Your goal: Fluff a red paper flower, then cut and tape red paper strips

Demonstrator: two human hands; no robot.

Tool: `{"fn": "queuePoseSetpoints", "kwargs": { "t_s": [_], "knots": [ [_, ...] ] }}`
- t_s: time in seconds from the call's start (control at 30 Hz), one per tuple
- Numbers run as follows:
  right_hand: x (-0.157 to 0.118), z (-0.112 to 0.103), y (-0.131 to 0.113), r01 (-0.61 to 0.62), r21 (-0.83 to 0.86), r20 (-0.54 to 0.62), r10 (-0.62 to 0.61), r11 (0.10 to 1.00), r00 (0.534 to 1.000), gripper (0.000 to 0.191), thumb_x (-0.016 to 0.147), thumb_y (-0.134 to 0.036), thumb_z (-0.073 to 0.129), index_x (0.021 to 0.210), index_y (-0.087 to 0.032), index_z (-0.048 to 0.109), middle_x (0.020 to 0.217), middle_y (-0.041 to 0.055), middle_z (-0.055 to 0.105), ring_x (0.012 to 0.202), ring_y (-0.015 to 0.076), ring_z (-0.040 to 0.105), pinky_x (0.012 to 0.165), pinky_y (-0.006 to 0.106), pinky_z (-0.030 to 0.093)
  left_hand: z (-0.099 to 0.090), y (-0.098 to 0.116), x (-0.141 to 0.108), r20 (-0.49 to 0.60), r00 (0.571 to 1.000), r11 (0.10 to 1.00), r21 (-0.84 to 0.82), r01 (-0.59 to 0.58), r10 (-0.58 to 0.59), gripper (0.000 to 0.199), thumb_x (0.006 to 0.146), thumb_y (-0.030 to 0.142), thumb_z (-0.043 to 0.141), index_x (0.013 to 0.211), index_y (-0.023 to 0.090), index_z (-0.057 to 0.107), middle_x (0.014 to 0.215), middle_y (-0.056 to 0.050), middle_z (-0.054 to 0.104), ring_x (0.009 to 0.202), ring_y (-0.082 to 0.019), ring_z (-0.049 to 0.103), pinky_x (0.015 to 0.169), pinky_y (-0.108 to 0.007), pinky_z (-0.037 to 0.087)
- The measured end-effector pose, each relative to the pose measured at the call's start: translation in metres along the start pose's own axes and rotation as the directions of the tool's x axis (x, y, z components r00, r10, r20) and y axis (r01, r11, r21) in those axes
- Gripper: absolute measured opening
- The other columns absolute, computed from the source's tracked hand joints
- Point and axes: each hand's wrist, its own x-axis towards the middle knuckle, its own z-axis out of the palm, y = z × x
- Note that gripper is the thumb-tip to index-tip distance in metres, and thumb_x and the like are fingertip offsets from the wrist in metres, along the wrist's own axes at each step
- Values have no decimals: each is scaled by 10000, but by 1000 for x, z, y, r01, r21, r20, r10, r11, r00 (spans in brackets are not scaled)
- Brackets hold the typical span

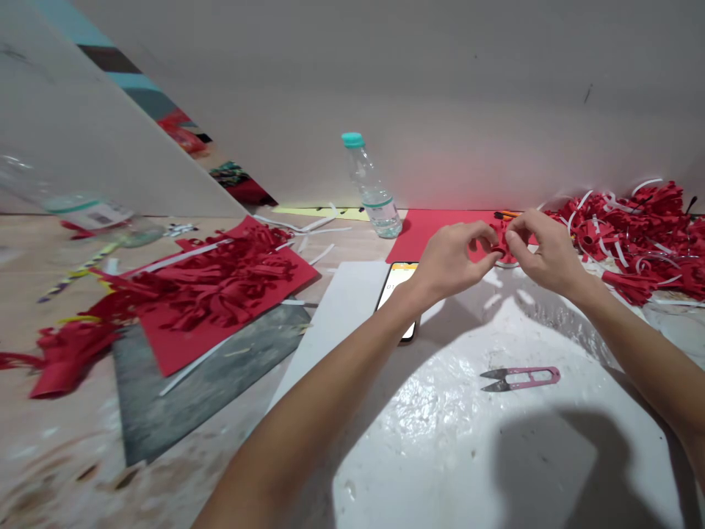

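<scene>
My left hand [454, 257] is closed in a pinch on a small red piece [497, 250] above the far part of the white board. Just to its right, my right hand [543, 250] has its thumb and forefinger pressed close together; what they hold, if anything, is too small to make out. Behind the hands lies a flat red sheet [427, 228]. A phone [401, 278] with a lit screen rests partly under my left forearm. Thread snips with a pink handle [533, 377] lie nearer on the white board [418, 448], blades pointing left.
A clear bottle [374, 192] with a teal cap stands by the wall. Red fringed pieces with white strips [655, 235] are heaped at the right. More red fringes [220, 283] cover a red sheet and grey plate [165, 419] at the left, near another bottle [91, 213].
</scene>
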Motion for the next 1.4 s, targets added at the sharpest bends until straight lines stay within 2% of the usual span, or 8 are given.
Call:
{"fn": "queuePoseSetpoints", "kwargs": {
  "t_s": [0.23, 0.4, 0.6, 0.7, 0.83, 1.0, 1.2, 1.4],
  "knots": [
    [0, 2, -3, -14, 10, 14, 14, 1000, 1000, 147, 904, -218, 519, 758, -214, 536, 725, 12, 593, 651, 150, 528, 628, 300, 404, 3, -1, -1, -69, 998, 1000, 30, 2, 0, 48, 842, 201, 630, 855, 199, 677, 817, -23, 741, 731, -162, 641, 682, -294, 467],
    [1, -3, 2, -34, -23, -71, 33, 999, 997, 123, 933, -274, 542, 860, -209, 618, 805, 42, 658, 714, 175, 586, 682, 327, 455, 2, -9, 0, -144, 989, 1000, 20, -3, 6, 79, 830, 191, 601, 813, 201, 677, 798, -18, 743, 689, -146, 628, 661, -280, 465],
    [4, -11, 31, -201, 91, -195, 216, 975, 957, 199, 948, -332, 547, 1079, -216, 641, 971, 67, 676, 830, 193, 624, 795, 375, 515, 4, -36, 6, -196, 965, 950, -292, 110, -172, 62, 793, 252, 636, 781, 196, 659, 783, -25, 715, 698, -131, 614, 645, -262, 457],
    [6, -10, 41, -271, 311, -96, 314, 911, 945, 266, 961, -420, 526, 1125, -235, 625, 1044, 67, 688, 913, 193, 651, 838, 380, 546, 3, -41, 10, -159, 930, 810, -553, 194, -332, 157, 739, 332, 709, 772, 194, 642, 727, -11, 658, 668, -117, 583, 629, -251, 450],
    [7, -7, 32, -265, 502, 50, 278, 824, 959, 321, 928, -451, 584, 1200, -281, 599, 1156, 55, 684, 1035, 196, 664, 867, 371, 574, 4, -34, 11, 105, 913, 455, -841, 292, -393, 247, 679, 355, 788, 751, 196, 613, 694, 19, 573, 594, -78, 483, 558, -222, 401],
    [5, -9, 9, -152, 525, 53, 146, 838, 988, 422, 858, -430, 709, 1235, -297, 574, 1201, 51, 673, 1007, 184, 675, 880, 354, 575, 10, -24, 5, 321, 857, 118, -910, 396, -403, 216, 685, 290, 772, 774, 206, 594, 729, 16, 554, 647, -92, 503, 587, -232, 423],
    [6, -13, 5, -117, 383, -164, 192, 916, 968, 306, 863, -488, 695, 1083, -278, 657, 829, 10, 650, 747, 163, 638, 692, 325, 559, 19, -25, 0, 397, 779, 7, -889, 458, -486, 191, 672, 246, 689, 642, 200, 506, 671, -5, 543, 648, -114, 502, 587, -253, 422],
    [7, -15, 0, -64, 372, -205, 149, 926, 967, 136, 858, -414, 712, 883, -280, 711, 820, 18, 689, 752, 177, 649, 706, 359, 571, 27, -26, -4, 459, 768, -12, -861, 508, -447, 219, 673, 257, 709, 618, 197, 505, 677, -15, 566, 639, -116, 525, 610, -265, 454]
  ]
}}
